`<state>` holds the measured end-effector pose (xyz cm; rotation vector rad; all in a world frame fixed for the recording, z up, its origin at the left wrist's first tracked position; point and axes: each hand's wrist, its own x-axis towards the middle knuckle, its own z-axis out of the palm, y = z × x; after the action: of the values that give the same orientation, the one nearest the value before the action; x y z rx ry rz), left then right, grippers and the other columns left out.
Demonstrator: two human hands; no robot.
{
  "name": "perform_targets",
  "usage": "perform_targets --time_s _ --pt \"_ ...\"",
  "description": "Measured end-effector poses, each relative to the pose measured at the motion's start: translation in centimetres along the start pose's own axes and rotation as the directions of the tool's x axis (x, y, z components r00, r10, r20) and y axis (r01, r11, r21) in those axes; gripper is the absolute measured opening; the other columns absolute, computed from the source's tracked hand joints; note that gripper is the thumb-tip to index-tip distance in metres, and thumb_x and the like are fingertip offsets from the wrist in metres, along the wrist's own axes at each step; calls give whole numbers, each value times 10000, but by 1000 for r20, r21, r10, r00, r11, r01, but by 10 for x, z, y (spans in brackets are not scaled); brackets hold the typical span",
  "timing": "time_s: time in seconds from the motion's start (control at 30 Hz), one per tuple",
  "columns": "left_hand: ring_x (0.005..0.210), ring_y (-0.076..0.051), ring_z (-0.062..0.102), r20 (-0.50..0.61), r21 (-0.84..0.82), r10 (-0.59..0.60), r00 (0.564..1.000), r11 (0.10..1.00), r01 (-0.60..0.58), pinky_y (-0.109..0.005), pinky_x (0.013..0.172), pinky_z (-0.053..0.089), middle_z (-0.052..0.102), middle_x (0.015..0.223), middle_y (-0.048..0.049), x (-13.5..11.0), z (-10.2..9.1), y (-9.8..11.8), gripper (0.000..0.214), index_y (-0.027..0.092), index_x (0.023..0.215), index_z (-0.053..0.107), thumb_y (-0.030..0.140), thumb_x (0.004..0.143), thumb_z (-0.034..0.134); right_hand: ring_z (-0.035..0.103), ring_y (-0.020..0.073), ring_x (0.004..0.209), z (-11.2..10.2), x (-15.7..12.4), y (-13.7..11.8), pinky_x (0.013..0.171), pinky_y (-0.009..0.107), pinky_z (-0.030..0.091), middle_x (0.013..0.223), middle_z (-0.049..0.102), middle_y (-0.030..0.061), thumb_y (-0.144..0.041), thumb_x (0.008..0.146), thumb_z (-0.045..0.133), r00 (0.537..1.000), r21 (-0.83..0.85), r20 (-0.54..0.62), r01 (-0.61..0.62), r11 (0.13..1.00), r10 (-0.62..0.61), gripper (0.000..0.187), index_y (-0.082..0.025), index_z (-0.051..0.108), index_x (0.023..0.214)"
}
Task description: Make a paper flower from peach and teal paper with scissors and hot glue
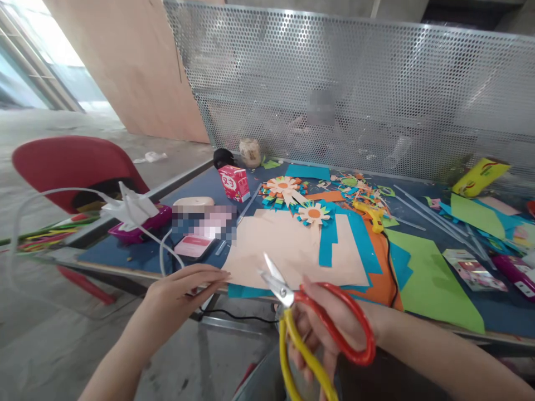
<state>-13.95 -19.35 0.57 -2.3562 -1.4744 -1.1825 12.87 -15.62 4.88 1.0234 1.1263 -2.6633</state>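
My right hand [330, 328] grips a pair of scissors [309, 317] with one red and one yellow handle, blades slightly apart and pointing up-left over the table's near edge. My left hand [188, 287] reaches toward the near left corner of a large peach paper sheet [292, 250], fingers stretched out together, fingertips at the sheet's edge. Two paper flowers [313, 213] with orange centres lie beyond the sheet.
The blue table [137, 253] holds teal, orange and green paper sheets [430, 278], a yellow glue gun [370, 214], a red carton [234, 182], paper scraps and clear sticks. A perforated metal screen [355, 83] backs the table. A red chair [71, 167] and a white cable stand left.
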Motion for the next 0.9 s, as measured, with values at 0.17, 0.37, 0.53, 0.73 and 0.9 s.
perform_targets --time_s 0.17,0.37,0.53,0.73,0.9 --pt "678 -83 669 -53 89 73 996 994 -68 -140 700 542 706 776 -7 2 -2 3 141 183 809 672 269 827 562 499 122 417 15 26 15 544 308 471 537 555 36 -769 729 -77 986 -26 -22 -169 985 168 978 -68 568 949" --pt "671 -73 658 -101 165 126 987 980 -108 -144 704 531 695 779 -1 0 -2 5 99 189 830 654 211 830 558 518 124 464 29 26 24 520 245 398 568 564 50 -763 767 26 983 88 -129 -121 989 131 920 -57 592 935" --pt "696 -76 664 -104 175 117 988 980 -97 -160 744 528 703 809 7 -7 2 5 97 197 862 645 152 812 575 495 101 467 43 18 23 502 212 356 547 552 52 -739 800 117 959 124 -197 -182 975 204 841 -69 625 774" --pt "681 -94 675 -104 276 173 979 951 -139 -181 748 545 716 798 30 -9 5 5 108 198 874 639 144 792 594 551 124 513 26 33 55 501 211 394 601 608 74 -748 756 313 990 183 -123 -51 982 75 736 -89 636 818" --pt "663 -95 675 -136 279 158 978 953 -115 -182 718 544 715 778 31 -6 6 6 112 185 863 630 127 767 623 530 123 514 8 44 91 486 211 407 570 578 49 -726 754 367 991 199 -107 100 975 -80 670 -124 658 773"
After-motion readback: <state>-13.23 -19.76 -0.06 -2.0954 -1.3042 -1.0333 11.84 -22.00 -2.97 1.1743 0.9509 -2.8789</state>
